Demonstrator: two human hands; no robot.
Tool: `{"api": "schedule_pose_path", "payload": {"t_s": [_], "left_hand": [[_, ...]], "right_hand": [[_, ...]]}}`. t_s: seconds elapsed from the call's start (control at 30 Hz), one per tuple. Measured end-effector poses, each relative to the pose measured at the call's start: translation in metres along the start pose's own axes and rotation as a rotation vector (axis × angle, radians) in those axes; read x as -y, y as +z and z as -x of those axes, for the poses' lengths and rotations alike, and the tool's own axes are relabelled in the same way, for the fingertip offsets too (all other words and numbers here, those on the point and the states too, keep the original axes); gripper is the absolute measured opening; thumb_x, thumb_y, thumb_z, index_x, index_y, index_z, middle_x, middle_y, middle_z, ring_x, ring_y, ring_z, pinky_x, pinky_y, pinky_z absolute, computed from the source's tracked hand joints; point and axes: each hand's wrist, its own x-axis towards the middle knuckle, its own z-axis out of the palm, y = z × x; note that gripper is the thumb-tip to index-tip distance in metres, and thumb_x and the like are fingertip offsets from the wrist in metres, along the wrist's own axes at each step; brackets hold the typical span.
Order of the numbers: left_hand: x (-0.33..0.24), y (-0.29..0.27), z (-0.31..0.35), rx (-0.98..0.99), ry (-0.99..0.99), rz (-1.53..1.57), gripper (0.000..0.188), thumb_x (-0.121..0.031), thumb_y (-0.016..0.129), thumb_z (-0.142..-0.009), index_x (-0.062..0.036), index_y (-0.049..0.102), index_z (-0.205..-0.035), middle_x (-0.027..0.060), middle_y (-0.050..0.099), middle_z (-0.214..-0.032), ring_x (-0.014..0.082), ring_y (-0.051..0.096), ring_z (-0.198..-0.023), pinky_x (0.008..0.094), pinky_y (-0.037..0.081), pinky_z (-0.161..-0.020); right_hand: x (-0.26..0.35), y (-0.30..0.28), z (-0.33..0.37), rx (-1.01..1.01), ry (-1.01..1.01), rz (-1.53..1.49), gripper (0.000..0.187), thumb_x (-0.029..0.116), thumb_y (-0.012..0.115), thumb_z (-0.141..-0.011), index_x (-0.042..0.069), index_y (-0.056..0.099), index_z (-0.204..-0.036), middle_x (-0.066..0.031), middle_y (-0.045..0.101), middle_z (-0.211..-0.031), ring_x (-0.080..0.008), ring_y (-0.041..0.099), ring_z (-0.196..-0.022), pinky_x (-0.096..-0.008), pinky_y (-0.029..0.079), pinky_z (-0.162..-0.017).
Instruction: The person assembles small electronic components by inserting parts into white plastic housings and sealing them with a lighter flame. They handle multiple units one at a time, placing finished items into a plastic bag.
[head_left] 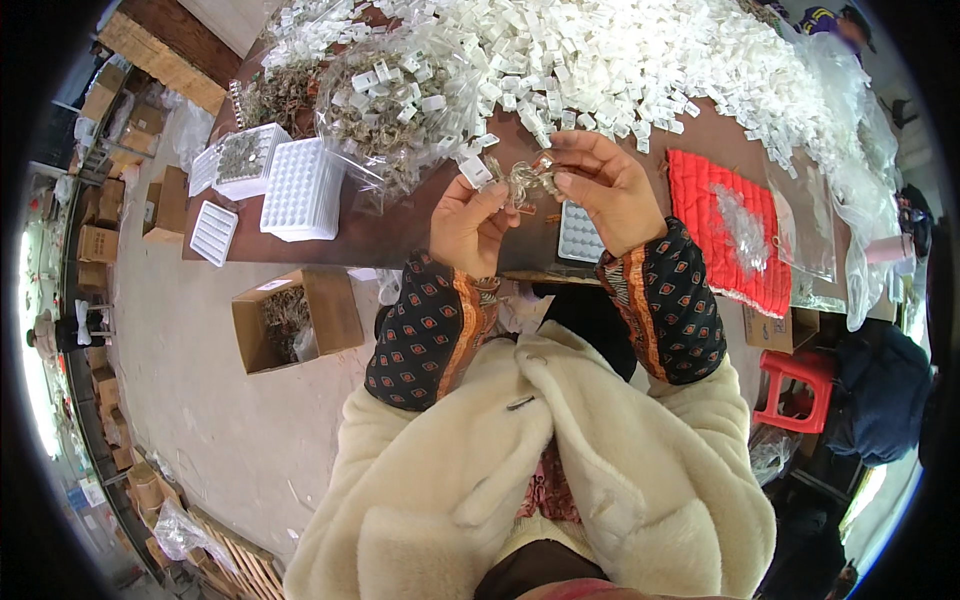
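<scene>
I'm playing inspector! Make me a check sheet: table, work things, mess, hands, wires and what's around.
Surface: brown tabletop, largely covered toward its far side.
Work things: tangled bundle of thin wire-like strands, held up between left hand and right hand; small white rectangular plastic piece at the left hand.
Clutter: wide heap of small white plastic pieces; bulging clear plastic bag; stack of white plastic compartment trays; red quilted cloth.
Hands: both pinch the bundle with their fingers.
Cables: beyond wire-like strands, nothing seen.
Surroundings: open brown cardboard box on the floor; red plastic stool at right.
</scene>
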Motion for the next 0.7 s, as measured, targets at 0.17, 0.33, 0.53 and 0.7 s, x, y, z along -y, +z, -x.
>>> {"api": "schedule_pose_path", "payload": {"t_s": [0.17,0.33,0.53,0.7], "left_hand": [[0.007,0.004,0.005,-0.023,0.112,-0.138,0.021,-0.001,0.061,-0.09,-0.0015,0.057,-0.111,0.0083,0.067,-0.094,0.0193,0.067,-0.074,0.0305,0.058,-0.062],[0.003,0.003,0.006,-0.022,0.151,-0.145,0.024,0.0,0.063,-0.089,-0.0007,0.056,-0.112,0.0104,0.067,-0.094,0.0206,0.067,-0.074,0.032,0.058,-0.06],[-0.002,0.0,0.009,0.203,-0.047,0.098,0.02,0.001,0.066,-0.086,-0.0016,0.058,-0.104,0.01,0.066,-0.088,0.021,0.065,-0.071,0.0315,0.053,-0.059],[-0.006,-0.008,0.007,0.362,-0.056,0.018,0.02,-0.006,0.065,-0.089,-0.0038,0.056,-0.106,0.0112,0.065,-0.091,0.0204,0.062,-0.076,0.031,0.048,-0.06]], "right_hand": [[0.004,0.006,0.006,-0.024,0.001,0.141,0.042,-0.003,0.062,-0.088,0.001,0.052,-0.129,-0.0066,0.065,-0.11,-0.0112,0.06,-0.097,-0.0244,0.049,-0.08],[0.011,0.018,0.016,0.083,-0.109,0.19,0.044,-0.004,0.06,-0.089,0.002,0.05,-0.132,-0.0063,0.063,-0.114,-0.0108,0.059,-0.097,-0.0238,0.049,-0.079],[0.013,0.018,0.012,0.072,0.062,-0.01,0.049,-0.004,0.062,-0.087,0.002,0.049,-0.133,-0.0083,0.063,-0.117,-0.0113,0.059,-0.097,-0.022,0.047,-0.076],[0.022,0.014,0.012,0.151,0.019,0.025,0.049,-0.002,0.064,-0.087,0.002,0.049,-0.133,-0.0086,0.064,-0.114,-0.0102,0.059,-0.095,-0.0216,0.046,-0.072]]}}
